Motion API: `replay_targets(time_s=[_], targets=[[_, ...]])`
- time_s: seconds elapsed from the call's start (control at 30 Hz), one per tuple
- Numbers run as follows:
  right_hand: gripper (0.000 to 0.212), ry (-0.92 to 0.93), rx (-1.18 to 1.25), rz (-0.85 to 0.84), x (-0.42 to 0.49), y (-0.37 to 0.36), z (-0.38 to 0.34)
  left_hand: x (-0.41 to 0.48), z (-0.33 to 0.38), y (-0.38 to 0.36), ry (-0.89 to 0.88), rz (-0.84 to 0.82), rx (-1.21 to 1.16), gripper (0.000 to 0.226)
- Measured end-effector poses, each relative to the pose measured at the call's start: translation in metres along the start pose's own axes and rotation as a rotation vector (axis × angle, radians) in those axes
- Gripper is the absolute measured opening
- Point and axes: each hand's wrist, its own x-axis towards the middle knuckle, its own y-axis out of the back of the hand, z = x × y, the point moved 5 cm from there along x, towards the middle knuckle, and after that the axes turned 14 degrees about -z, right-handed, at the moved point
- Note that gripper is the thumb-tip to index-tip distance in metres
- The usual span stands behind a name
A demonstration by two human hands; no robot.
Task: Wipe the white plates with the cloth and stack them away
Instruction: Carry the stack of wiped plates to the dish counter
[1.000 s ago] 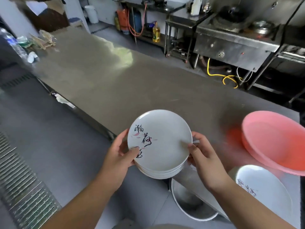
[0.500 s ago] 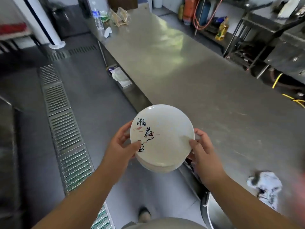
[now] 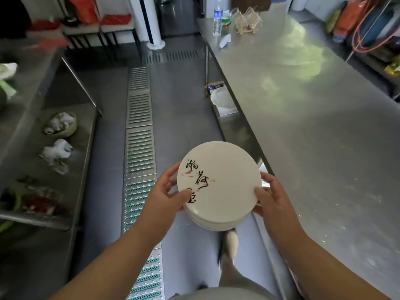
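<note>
— Where's the plate stack?
— Held over the aisle, beside the desk. The left hand and right hand grip opposite rims, fingers curled under, thumbs on top, probably steadying it for carrying.

Grey floor, long metal drain grate down the aisle. On the right, a long steel surface sheened with pale greenish light, water bottle at the far end. On the left, a low steel shelf. Beyond, a white pillar.

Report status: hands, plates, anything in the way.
Left hand and right hand grip plate stack at opposite edges. Stack over aisle floor, off counter. Counter edge close on right.
</note>
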Motion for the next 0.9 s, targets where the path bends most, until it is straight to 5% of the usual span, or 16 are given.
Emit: replay_targets(time_s=[0.57, 0.9], targets=[[0.032, -0.030, -0.056, -0.283, 0.264, -0.017, -0.060, 0.183, 0.067, 0.086, -0.039, 0.208, -0.081, 0.072], [0.031, -0.094, -0.080, -0.185, 0.415, -0.093, -0.073, 0.307, 0.137, 0.206, -0.020, 0.108, -0.026, 0.065]])
